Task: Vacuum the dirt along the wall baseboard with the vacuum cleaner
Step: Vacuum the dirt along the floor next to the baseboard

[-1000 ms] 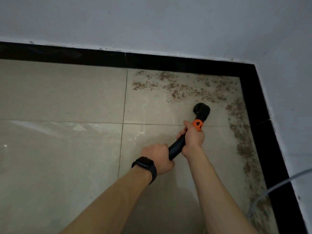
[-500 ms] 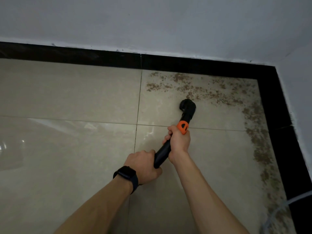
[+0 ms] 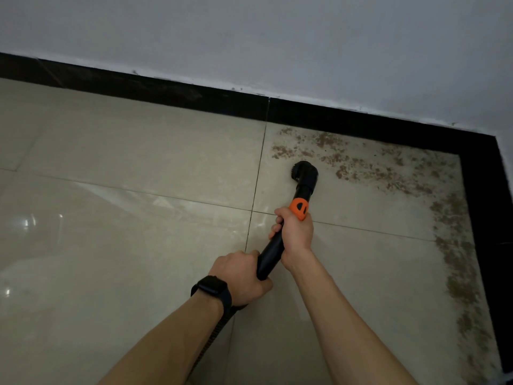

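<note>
**Nozzle at the edge of the dirt, most of the strip still to go**

We've got both hands wrapped tight round the vacuum wand (image 3: 273, 252): right hand (image 3: 295, 232) up by the orange collar (image 3: 299, 208), left hand (image 3: 240, 276) lower down. The nozzle (image 3: 304, 172) sits on the floor (image 3: 138, 168) just short of the dirt (image 3: 361, 168) along the baseboard (image 3: 361, 122), so we reckon next is pushing forward into it, then toward the corner. Since a second ago the nozzle's drifted left along the band's near edge

Both hands (image 3: 296, 234) gripping vacuum wand (image 3: 270, 252), nozzle (image 3: 304, 170) touching dirt (image 3: 369, 169) near baseboard (image 3: 361, 122)

Hose (image 3: 219, 329) mostly hidden under left forearm (image 3: 166, 337).
</note>
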